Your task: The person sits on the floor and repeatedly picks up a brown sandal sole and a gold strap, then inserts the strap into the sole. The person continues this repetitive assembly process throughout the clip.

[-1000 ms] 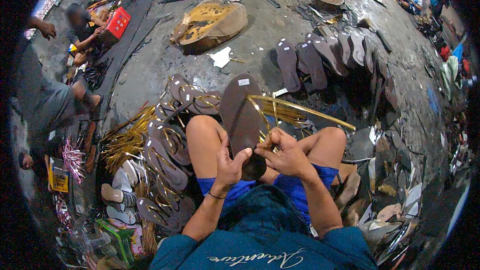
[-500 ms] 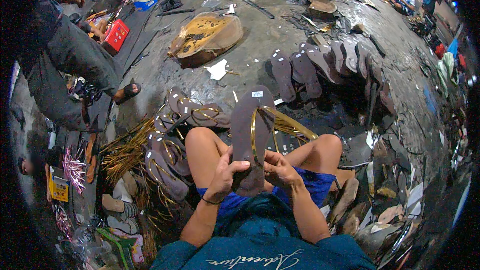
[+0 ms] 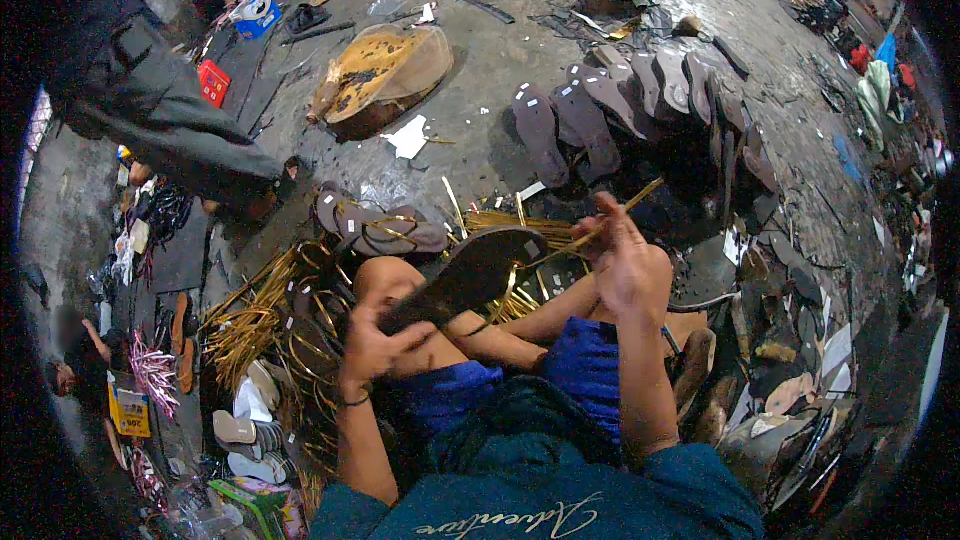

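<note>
My left hand (image 3: 385, 340), slightly smeared by motion, grips the heel end of a dark brown flip-flop sole (image 3: 470, 275). The sole is tilted on edge above my lap, its toe end pointing away to the right. From near the toe a gold strap (image 3: 645, 190) runs up to the right. My right hand (image 3: 630, 265) is raised over my right knee with its fingers closed round that strap, whose free end sticks out past them. Finished-looking flip-flops with gold straps (image 3: 395, 230) lie beyond my left knee.
Bundled gold strips (image 3: 250, 305) lie left of my legs. A row of brown soles (image 3: 590, 130) leans at the far right. A wooden block (image 3: 390, 75) sits ahead. Another person's trousered leg (image 3: 190, 150) is at the left. Scraps and shoe forms (image 3: 700, 370) litter the right side.
The flip-flop went from upright between both hands to tilted on edge in my left hand, which moved left. My right hand left the sole, moved up and right, and now grips the strap.
</note>
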Available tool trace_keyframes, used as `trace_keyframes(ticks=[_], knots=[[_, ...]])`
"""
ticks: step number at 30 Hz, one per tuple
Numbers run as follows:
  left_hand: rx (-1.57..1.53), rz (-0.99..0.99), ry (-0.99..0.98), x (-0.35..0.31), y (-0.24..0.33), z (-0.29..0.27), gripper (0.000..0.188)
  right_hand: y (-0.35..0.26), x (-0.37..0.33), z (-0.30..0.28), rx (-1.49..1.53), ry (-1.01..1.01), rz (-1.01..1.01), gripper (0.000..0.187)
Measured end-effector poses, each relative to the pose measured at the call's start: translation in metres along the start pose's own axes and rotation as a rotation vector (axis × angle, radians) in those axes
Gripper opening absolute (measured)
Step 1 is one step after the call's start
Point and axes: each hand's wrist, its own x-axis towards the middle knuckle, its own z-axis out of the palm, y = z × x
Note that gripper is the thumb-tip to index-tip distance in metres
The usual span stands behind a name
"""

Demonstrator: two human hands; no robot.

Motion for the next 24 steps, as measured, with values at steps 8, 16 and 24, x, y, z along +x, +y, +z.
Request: trace_keyframes(ticks=[8,16,24], knots=[[-0.297,0.121,0.642,0.015,-0.002,0.057,0.032,0.075,-0.032,0.017,-0.967,-0.469,-0.721,0.017],[-0.336,0.016,-0.022,-0.004,0.019,0.047,0.057,0.052,-0.066,0.032,-1.078,-0.440,-0.694,0.013],[-0.314,0.126,-0.075,-0.005,0.021,0.048,0.057,0.047,-0.076,0.031,-1.247,-0.430,-0.719,0.012]])
